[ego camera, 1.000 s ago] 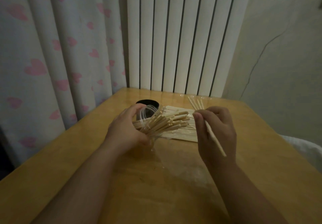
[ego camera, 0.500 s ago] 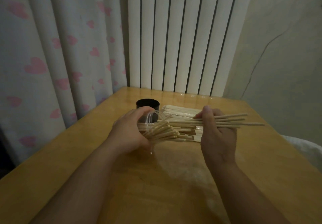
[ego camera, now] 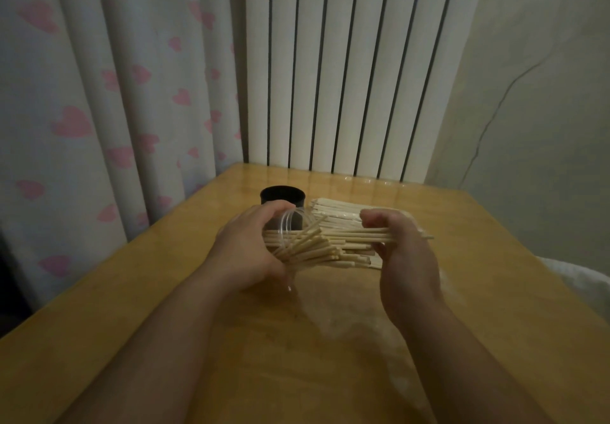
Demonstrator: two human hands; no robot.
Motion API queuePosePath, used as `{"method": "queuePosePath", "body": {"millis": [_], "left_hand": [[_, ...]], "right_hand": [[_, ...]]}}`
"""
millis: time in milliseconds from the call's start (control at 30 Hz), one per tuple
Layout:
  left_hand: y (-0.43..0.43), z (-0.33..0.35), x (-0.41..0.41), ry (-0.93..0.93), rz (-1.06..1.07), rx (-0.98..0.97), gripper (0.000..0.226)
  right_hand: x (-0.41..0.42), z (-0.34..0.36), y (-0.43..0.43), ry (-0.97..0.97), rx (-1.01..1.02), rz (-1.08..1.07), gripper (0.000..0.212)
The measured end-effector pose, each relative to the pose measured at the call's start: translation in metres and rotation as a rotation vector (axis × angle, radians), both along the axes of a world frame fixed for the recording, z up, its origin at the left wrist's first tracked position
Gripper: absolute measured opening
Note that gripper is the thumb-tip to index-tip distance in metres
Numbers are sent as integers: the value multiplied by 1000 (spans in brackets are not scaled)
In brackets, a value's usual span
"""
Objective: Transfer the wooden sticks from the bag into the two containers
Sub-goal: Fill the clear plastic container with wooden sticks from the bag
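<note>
My left hand (ego camera: 246,252) grips a clear plastic container (ego camera: 290,225) tipped on its side, its mouth facing right. Several pale wooden sticks (ego camera: 317,250) fan out of that mouth. My right hand (ego camera: 401,252) pinches a small bunch of sticks (ego camera: 359,235) held level, their left ends inside the container's mouth. Behind the hands a clear bag of sticks (ego camera: 343,210) lies flat on the wooden table (ego camera: 313,357). A black container (ego camera: 282,195) stands upright just behind my left hand.
A heart-print curtain (ego camera: 99,93) hangs close along the table's left edge. White vertical slats (ego camera: 346,77) stand behind the far edge, and a plain wall (ego camera: 544,93) is at right. Something white (ego camera: 574,278) lies past the right edge.
My right hand has slid the bunch of sticks leftward, further into the tipped clear container, so less of them sticks out past my fingers. One second ago it held the sticks upright.
</note>
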State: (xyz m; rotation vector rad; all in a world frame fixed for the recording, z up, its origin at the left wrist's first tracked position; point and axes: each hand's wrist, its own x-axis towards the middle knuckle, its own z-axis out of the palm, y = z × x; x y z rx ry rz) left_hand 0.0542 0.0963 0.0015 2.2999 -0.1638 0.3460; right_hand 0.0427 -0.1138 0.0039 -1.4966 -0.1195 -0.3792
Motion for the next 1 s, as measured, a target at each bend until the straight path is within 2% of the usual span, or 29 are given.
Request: {"method": "queuePosePath", "body": {"millis": [67, 133, 267, 300, 333, 400, 433, 600, 767, 867, 1000], "left_hand": [[-1, 0, 0, -6, -6, 12, 112], [-2, -1, 0, -13, -5, 22, 111], [0, -2, 2, -11, 12, 9, 115], [-1, -1, 2, -10, 18, 10, 115], [-1, -1, 2, -8, 21, 11, 115], [-2, 1, 1, -1, 23, 9, 116], [-2, 1, 0, 3, 25, 6, 115], [-4, 4, -2, 3, 50, 0, 116], [-3, 1, -1, -17, 97, -114, 112], [-2, -1, 1, -19, 122, -168, 112], [0, -3, 3, -28, 142, -218, 114]], "right_hand": [[1, -2, 1, 85, -49, 148, 17], [1, -4, 1, 132, -10, 259, 26], [0, 2, 3, 138, 234, 175, 29], [0, 2, 5, 145, 221, 137, 25], [0, 1, 5, 131, 123, 102, 22], [-4, -2, 8, 97, -113, 91, 31], [-5, -1, 8, 87, -165, 103, 34], [-3, 2, 1, 73, -117, 108, 31], [-2, 0, -4, -24, -199, -89, 27], [-4, -2, -8, -36, -352, -190, 20], [-4, -9, -7, 70, -653, -109, 16]]}}
